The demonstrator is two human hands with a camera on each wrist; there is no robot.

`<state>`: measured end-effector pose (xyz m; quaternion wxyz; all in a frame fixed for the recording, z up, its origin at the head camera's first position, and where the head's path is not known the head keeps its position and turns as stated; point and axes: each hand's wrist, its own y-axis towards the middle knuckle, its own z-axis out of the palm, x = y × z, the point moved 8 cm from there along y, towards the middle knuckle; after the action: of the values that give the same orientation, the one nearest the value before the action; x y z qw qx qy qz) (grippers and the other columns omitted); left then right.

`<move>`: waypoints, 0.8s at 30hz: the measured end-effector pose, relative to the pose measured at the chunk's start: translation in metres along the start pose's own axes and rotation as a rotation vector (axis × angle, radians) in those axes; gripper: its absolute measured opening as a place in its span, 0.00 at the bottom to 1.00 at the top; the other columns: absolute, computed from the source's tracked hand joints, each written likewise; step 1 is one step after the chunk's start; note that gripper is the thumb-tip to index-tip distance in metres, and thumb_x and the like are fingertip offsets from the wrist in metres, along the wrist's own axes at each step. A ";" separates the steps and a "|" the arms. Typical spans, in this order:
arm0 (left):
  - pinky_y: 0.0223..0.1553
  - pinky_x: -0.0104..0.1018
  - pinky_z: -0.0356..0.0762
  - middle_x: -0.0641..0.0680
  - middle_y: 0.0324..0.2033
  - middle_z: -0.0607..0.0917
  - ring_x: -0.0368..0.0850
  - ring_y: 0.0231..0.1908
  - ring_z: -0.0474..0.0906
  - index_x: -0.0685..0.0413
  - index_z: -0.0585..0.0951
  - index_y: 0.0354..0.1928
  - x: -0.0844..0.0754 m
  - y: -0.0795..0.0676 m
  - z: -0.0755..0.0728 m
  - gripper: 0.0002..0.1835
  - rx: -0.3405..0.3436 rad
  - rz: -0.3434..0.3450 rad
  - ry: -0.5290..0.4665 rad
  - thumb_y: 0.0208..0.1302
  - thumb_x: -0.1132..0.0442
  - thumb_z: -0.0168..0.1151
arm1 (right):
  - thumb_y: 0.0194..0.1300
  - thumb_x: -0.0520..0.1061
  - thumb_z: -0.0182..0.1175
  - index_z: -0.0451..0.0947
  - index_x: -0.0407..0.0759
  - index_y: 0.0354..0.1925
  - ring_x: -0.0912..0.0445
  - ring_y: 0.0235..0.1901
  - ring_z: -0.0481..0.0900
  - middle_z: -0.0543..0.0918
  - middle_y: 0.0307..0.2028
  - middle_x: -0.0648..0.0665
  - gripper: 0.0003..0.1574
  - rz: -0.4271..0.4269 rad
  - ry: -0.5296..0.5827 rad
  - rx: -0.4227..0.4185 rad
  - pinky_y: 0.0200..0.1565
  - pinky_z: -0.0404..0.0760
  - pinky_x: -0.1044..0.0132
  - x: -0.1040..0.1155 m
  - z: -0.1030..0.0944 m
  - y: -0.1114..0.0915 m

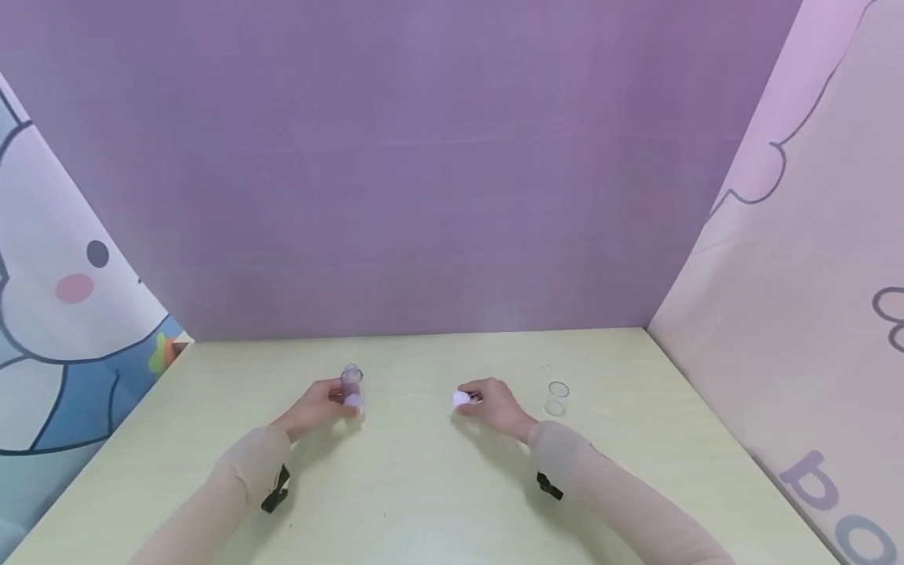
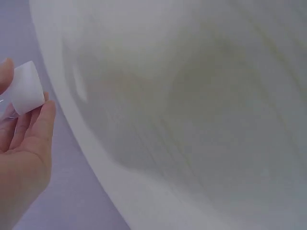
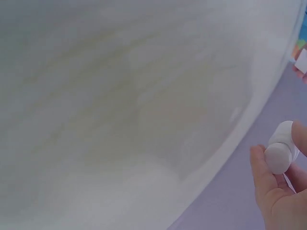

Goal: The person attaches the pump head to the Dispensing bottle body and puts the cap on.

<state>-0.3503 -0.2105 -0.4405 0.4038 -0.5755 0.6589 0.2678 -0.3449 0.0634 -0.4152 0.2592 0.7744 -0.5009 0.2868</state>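
My left hand [image 1: 315,406] is at the left-middle of the table, fingers and thumb around a small clear container with a white end [image 1: 352,384]. In the left wrist view that white end [image 2: 28,88] shows between thumb and fingers; the clear part is mostly cut off. Right of centre, my right hand [image 1: 500,408] pinches a small white cylindrical piece [image 1: 462,399]. The right wrist view shows this piece [image 3: 278,157] with a round, flat end; fingers hide part of it. A clear, open-topped cup [image 1: 556,399] stands on the table, right of my right hand.
The pale wooden table [image 1: 410,502] ends at a purple back panel [image 1: 424,196]. A printed panel with a cartoon character [image 1: 56,235] rises on the left, and a pale pink panel [image 1: 798,329] on the right. Each wrist bears a black strap piece [image 1: 277,490].
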 end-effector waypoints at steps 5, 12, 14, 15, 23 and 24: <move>0.54 0.49 0.68 0.62 0.51 0.78 0.53 0.50 0.74 0.66 0.70 0.58 -0.004 -0.002 0.003 0.29 0.011 0.015 -0.020 0.54 0.61 0.65 | 0.54 0.40 0.65 0.76 0.33 0.50 0.49 0.43 0.79 0.82 0.45 0.38 0.25 0.026 0.050 -0.001 0.43 0.78 0.63 -0.004 -0.005 -0.005; 0.56 0.48 0.68 0.63 0.54 0.76 0.56 0.54 0.72 0.65 0.69 0.58 -0.009 -0.003 0.006 0.29 0.006 0.007 -0.048 0.54 0.62 0.65 | 0.52 0.40 0.66 0.77 0.34 0.49 0.49 0.44 0.79 0.82 0.45 0.38 0.24 0.046 0.115 -0.033 0.42 0.79 0.64 -0.009 -0.015 -0.012; 0.55 0.47 0.69 0.63 0.53 0.76 0.55 0.53 0.73 0.65 0.70 0.57 -0.010 -0.003 0.008 0.29 0.001 0.001 -0.057 0.54 0.62 0.65 | 0.50 0.40 0.67 0.78 0.35 0.47 0.49 0.44 0.80 0.82 0.45 0.39 0.23 0.051 0.132 -0.047 0.41 0.79 0.64 -0.010 -0.017 -0.013; 0.55 0.47 0.69 0.63 0.53 0.77 0.54 0.52 0.74 0.65 0.70 0.56 -0.011 -0.002 0.009 0.28 -0.001 0.000 -0.060 0.53 0.63 0.66 | 0.50 0.40 0.68 0.79 0.35 0.47 0.49 0.43 0.80 0.83 0.44 0.39 0.23 0.052 0.140 -0.054 0.41 0.79 0.64 -0.010 -0.018 -0.014; 0.52 0.42 0.73 0.60 0.49 0.80 0.53 0.51 0.75 0.64 0.73 0.50 -0.021 -0.004 0.017 0.24 0.005 0.040 -0.072 0.50 0.65 0.67 | 0.50 0.39 0.67 0.79 0.36 0.46 0.50 0.42 0.81 0.83 0.43 0.40 0.22 0.058 0.172 -0.068 0.39 0.79 0.66 -0.013 -0.021 -0.018; 0.52 0.42 0.73 0.60 0.49 0.80 0.53 0.51 0.75 0.64 0.73 0.49 -0.023 -0.005 0.019 0.23 0.010 0.047 -0.077 0.51 0.65 0.67 | 0.50 0.39 0.67 0.79 0.36 0.47 0.50 0.42 0.80 0.83 0.43 0.39 0.22 0.059 0.176 -0.068 0.39 0.79 0.67 -0.013 -0.021 -0.019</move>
<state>-0.3414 -0.1839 -0.4309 0.4251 -0.5472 0.6576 0.2958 -0.3359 0.0928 -0.4120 0.3199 0.7218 -0.5082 0.3441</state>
